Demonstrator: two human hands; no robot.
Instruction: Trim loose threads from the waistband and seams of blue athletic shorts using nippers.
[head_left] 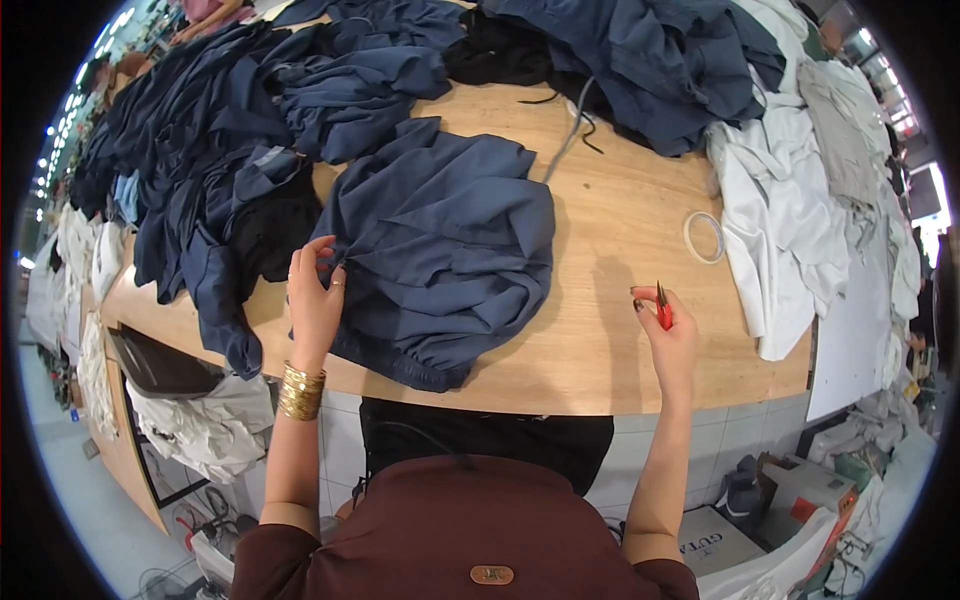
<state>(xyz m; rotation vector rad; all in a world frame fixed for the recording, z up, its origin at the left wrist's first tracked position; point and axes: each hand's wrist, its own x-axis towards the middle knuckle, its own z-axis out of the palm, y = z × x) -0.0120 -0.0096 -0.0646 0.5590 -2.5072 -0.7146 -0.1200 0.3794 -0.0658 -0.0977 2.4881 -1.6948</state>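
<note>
A gathered dark blue garment (450, 235) lies crumpled on the wooden table in front of me, an elastic-looking band along its near edge. My left hand (317, 290), with gold bangles at the wrist, is at the garment's left edge. Its fingers and thumb are bent around a small fold of cloth there. Well to the right of the cloth, my right hand (668, 325) is raised over bare wood. It is closed around small red thread snips (664, 308), whose dark pointed blades face away from me.
Dark blue garments (190, 130) are heaped at the left and back. Another dark blue pile (640, 70) lies at the back right, with a grey cord (571, 140) trailing from it. A tape roll (704, 238) rests beside white cloth (780, 220). The wooden table (600, 370) has its near edge before me.
</note>
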